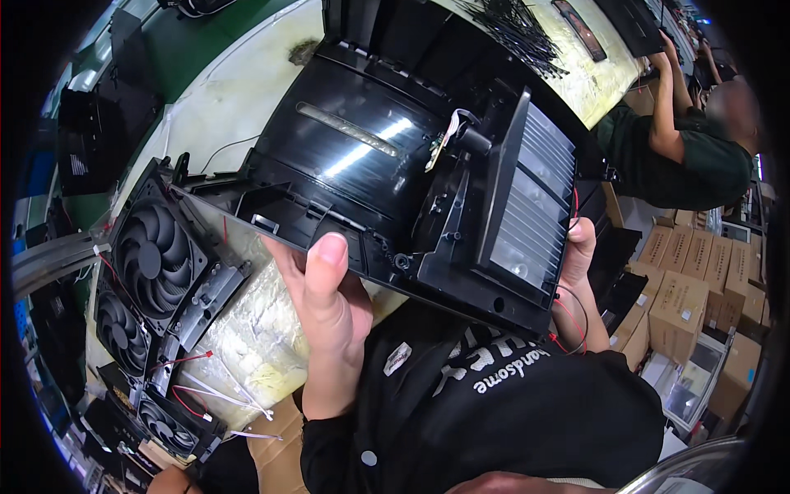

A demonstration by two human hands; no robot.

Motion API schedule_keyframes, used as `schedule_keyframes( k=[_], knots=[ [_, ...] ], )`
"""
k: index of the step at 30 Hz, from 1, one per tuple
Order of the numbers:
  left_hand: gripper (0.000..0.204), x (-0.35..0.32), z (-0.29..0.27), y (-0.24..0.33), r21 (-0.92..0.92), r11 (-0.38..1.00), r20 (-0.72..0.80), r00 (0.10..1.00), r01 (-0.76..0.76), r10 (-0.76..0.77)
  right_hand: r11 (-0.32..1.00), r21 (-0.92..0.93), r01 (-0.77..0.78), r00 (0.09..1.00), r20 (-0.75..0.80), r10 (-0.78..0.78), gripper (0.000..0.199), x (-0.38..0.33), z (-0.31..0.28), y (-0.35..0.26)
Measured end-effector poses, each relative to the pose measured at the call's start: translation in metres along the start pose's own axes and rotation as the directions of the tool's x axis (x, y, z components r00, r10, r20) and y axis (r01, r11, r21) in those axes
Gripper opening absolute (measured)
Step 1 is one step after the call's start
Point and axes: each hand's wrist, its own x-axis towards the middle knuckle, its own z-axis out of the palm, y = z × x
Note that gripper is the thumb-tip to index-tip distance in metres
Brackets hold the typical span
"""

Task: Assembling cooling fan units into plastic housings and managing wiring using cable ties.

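Item 1: black plastic casing (pixel 411 193), centre of view, reaching toward 12 o'clock; held open side up, ribbed panel (pixel 536 193) on its 3 o'clock side. Whether its far side rests on the table (pixel 263 358) cannot be told.

Item 2: left hand (pixel 333 305), 7 to 8 o'clock; closed on the casing's near edge, thumb pressed outside, apparently to steady that corner.

Item 3: right hand (pixel 578 255), 3 o'clock; gripping the casing's opposite end, partly hidden behind it. The wide spread of the hands probably balances the load.

Item 4: red wire (pixel 569 317), 4 o'clock, dangling loose by the casing's corner.

Item 5: black fans (pixel 151 259), 8 to 9 o'clock, seemingly put aside to leave the casing room.

Item 6: black cable ties (pixel 514 33), 1 o'clock, heaped on the table, presumably for easy picking.
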Motion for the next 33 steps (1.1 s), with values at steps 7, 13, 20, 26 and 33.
schedule_keyframes(
  k=[7, 13, 20, 26, 33],
  knots=[
    [0.082, -0.001, -0.008, -0.001, -0.037, 0.997, -0.018, 0.997, 0.073, -0.074, 0.997, -0.072, 0.005, 1.000, -0.006, -0.005, 0.064, 0.009, -0.013, -0.009],
    [0.077, 0.002, -0.002, -0.001, -0.030, 0.997, -0.018, 0.998, 0.064, -0.065, 0.990, -0.138, 0.038, 0.999, -0.009, -0.039, 0.051, 0.016, -0.025, -0.012],
    [0.076, 0.002, 0.008, -0.009, 0.040, 0.999, -0.086, 0.996, -0.005, 0.009, 0.998, -0.048, -0.041, 0.988, 0.144, 0.048, 0.058, 0.018, -0.040, -0.020],
    [0.077, 0.006, 0.005, -0.018, 0.287, 0.956, -0.127, 0.986, -0.067, 0.107, 0.986, -0.167, -0.005, 0.990, 0.139, 0.028, 0.061, 0.018, -0.032, -0.019],
    [0.076, -0.025, 0.018, -0.029, 0.180, 0.982, -0.065, 0.997, 0.053, -0.042, 0.724, -0.690, 0.010, 1.000, 0.019, 0.005, 0.085, -0.024, 0.010, -0.024]
  ],
)
